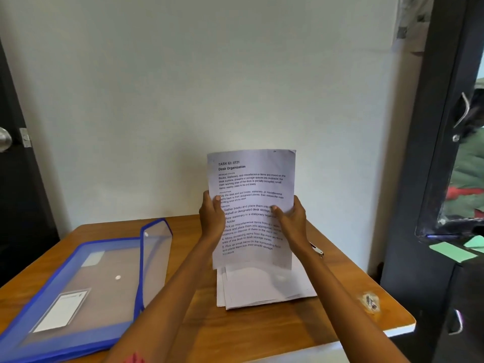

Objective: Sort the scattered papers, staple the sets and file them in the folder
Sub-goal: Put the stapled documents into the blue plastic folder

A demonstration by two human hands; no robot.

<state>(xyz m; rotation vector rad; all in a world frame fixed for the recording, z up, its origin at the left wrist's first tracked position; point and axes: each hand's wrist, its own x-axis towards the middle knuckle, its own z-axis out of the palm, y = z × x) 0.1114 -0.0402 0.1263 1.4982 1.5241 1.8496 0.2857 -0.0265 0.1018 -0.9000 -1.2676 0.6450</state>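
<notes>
Both hands hold a printed sheet upright above a wooden desk against a pale wall.

The left hand (pixel 210 214) and right hand (pixel 293 218) pinch the white printed sheet (pixel 251 203) by its side edges, over a loose white paper pile (pixel 262 286) near the desk (pixel 262 328)'s middle; an open blue-edged translucent plastic folder (pixel 86 286) lies at the left edge, a dark door frame (pixel 424 153) stands right.

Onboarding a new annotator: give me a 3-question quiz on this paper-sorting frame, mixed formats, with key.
1. True or false: the printed sheet lies flat on the table.
2. Multiple choice: the blue folder is A) on the person's left, flap open; B) on the person's right, closed; C) under the paper pile.
3. Fill in: the sheet's heading reads "Desk ____".

Key
1. False: the left hand and right hand hold it upright by its side edges, above the pile.
2. A.
3. Organization.
</notes>
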